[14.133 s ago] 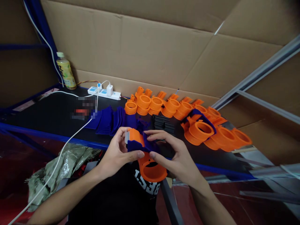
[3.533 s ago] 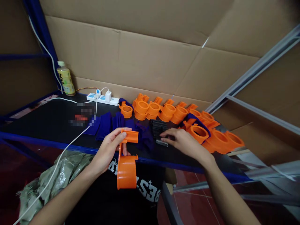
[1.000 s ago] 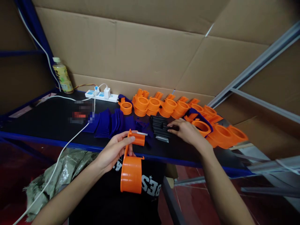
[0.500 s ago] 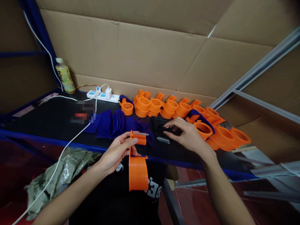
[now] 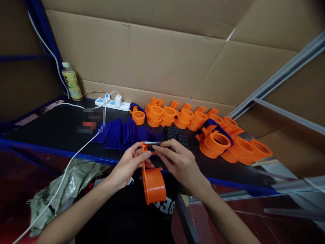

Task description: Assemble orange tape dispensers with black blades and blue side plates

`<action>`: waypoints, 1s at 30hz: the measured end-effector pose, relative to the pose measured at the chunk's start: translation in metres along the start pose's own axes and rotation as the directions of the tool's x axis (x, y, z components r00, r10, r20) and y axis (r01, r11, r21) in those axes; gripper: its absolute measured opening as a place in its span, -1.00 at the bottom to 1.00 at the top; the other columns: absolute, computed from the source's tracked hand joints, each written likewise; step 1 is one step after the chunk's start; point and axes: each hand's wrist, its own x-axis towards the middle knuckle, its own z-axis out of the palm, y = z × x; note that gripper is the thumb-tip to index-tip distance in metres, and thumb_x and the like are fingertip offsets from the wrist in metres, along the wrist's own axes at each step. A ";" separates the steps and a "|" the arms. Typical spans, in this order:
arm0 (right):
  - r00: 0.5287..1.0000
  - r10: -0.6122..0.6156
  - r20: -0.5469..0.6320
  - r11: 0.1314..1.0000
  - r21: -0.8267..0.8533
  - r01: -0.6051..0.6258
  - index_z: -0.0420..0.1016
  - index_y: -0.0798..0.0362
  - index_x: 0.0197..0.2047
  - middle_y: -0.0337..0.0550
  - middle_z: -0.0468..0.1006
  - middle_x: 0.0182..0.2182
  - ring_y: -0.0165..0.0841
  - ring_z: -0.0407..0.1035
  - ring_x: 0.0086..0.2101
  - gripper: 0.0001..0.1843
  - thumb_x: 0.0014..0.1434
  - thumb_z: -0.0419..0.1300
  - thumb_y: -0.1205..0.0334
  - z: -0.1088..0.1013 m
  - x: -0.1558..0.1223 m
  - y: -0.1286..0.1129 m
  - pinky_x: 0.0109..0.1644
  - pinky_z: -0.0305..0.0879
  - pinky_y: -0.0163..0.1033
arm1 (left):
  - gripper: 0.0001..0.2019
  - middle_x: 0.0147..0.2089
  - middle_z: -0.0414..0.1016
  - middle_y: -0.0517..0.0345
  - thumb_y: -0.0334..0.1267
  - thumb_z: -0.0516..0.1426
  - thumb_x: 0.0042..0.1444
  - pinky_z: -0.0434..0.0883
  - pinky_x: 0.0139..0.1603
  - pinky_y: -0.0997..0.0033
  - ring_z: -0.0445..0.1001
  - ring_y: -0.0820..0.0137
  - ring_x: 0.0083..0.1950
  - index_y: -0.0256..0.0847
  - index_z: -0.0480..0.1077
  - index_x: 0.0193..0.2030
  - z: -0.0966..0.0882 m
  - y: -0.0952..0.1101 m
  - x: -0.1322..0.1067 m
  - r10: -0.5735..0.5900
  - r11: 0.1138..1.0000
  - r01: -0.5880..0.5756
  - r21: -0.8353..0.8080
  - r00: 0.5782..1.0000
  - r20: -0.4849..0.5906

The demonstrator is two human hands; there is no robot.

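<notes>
My left hand point(image 5: 132, 162) is closed on an orange tape dispenser point(image 5: 155, 186), gripping its flat side plate near the top, with the round hub hanging below. A toothed metal blade point(image 5: 151, 142) runs along the dispenser's upper end. At that end, just under the blade, my right hand point(image 5: 179, 162) pinches a small black piece point(image 5: 151, 148). Its fingers hide most of the piece, so I cannot tell whether it is seated. Behind my right hand lies a pile of black strips point(image 5: 175, 131) on the black table point(image 5: 61, 125).
Orange tape dispensers point(image 5: 184, 117) stand in rows along the back and right of the table. Thin blue plates point(image 5: 114, 135) lie in stacks left of centre. Behind are a white power strip point(image 5: 124, 106) and a bottle point(image 5: 71, 83). A white cable point(image 5: 73, 154) crosses the front edge.
My right hand has moved left from the black strips to the dispenser's top, bringing a black piece. The dispenser in my left hand has turned slightly, showing more of its hub.
</notes>
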 end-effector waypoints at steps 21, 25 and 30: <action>0.992 -0.093 -0.080 0.986 0.134 0.103 0.23 0.04 0.41 0.06 0.23 0.39 -0.12 0.17 0.36 -0.31 0.26 -0.05 0.63 0.020 -0.021 -0.032 0.36 0.33 0.11 | -0.70 -0.37 0.43 0.25 -0.18 0.25 0.22 0.39 -0.24 0.45 0.35 0.49 -0.40 -0.18 0.46 0.07 0.005 0.000 -0.010 0.033 0.999 -0.036 -0.036 0.997 -0.064; 0.992 -0.121 0.034 0.971 0.212 0.111 0.12 0.01 0.45 0.00 0.18 0.42 -0.16 0.12 0.38 -0.29 0.29 -0.13 0.59 0.006 -0.020 -0.030 0.43 0.17 0.21 | -0.68 -0.45 0.35 0.28 -0.14 0.25 0.23 0.32 -0.30 0.46 0.26 0.51 -0.45 -0.19 0.46 0.07 0.007 0.002 -0.010 0.034 0.997 -0.036 -0.067 0.999 -0.027; 0.997 -0.060 -0.042 0.978 0.195 0.067 0.12 -0.06 0.45 -0.09 0.32 0.36 -0.25 0.17 0.36 -0.27 0.28 -0.08 0.60 -0.006 -0.014 -0.018 0.44 0.15 0.17 | -0.79 -0.54 0.23 0.33 -0.14 0.22 0.25 0.24 -0.36 0.45 0.17 0.53 -0.51 -0.21 0.43 -0.08 0.012 0.003 -0.011 -0.016 0.990 0.021 -0.142 0.999 0.033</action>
